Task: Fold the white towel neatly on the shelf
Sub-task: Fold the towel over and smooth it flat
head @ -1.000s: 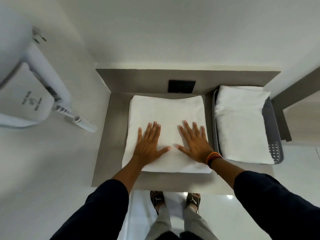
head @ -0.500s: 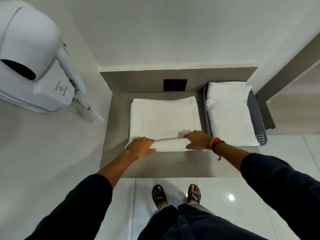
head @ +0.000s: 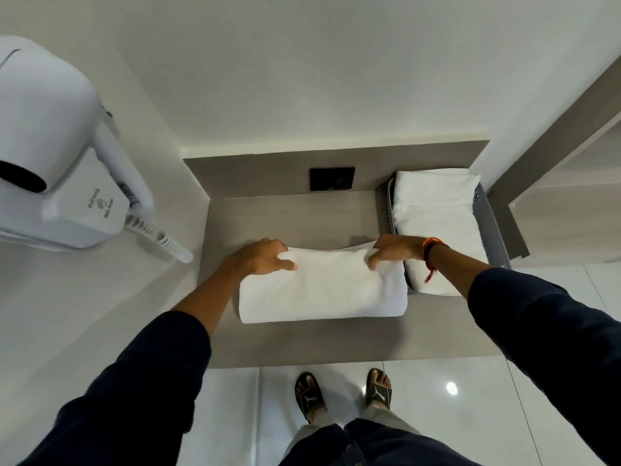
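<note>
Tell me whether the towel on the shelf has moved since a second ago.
Yes. The towel no longer reaches the black wall plate; both hands, left and right, grip its far edge, bunched toward the shelf front.

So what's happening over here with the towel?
A person is folding a white towel on a grey shelf. The left hand and right hand each grip a far corner of the towel, which lies as a thick folded bundle near the shelf's front edge. Beside it on the right, a grey basket holds another folded white towel. A wall-mounted hair dryer hangs to the left.
</note>
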